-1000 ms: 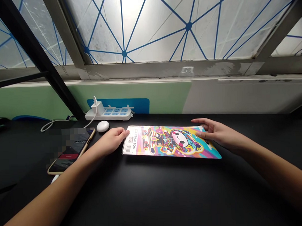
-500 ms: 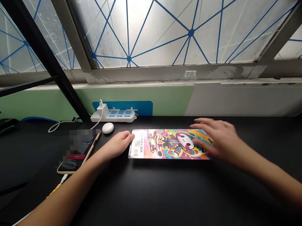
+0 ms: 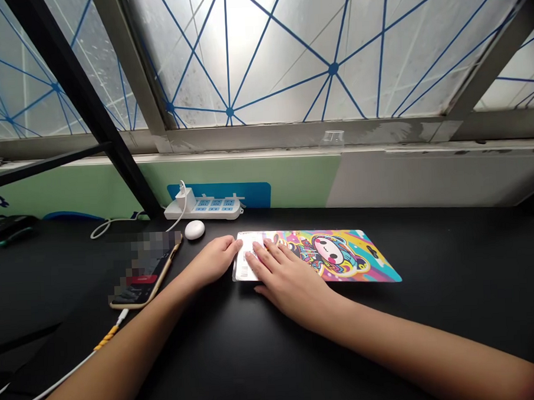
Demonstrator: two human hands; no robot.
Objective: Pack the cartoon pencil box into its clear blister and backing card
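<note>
A flat, brightly coloured pencil box (image 3: 349, 256) with a cartoon figure lies on the black table (image 3: 452, 286). My left hand (image 3: 214, 260) rests at its left end, fingers curled, thumb and fingertips touching the white label edge. My right hand (image 3: 288, 276) lies flat on the box's left part, fingers stretched out and spread over the label, covering it.
A phone (image 3: 142, 276) with a charging cable lies left of my left hand. Behind it sit a small white oval case (image 3: 194, 229) and a white power strip (image 3: 205, 207) against the green wall. A black diagonal post (image 3: 90, 113) rises at the left.
My right hand has slid from the box's right end across to its left end, beside my left hand. The left hand has stayed at the label edge.
</note>
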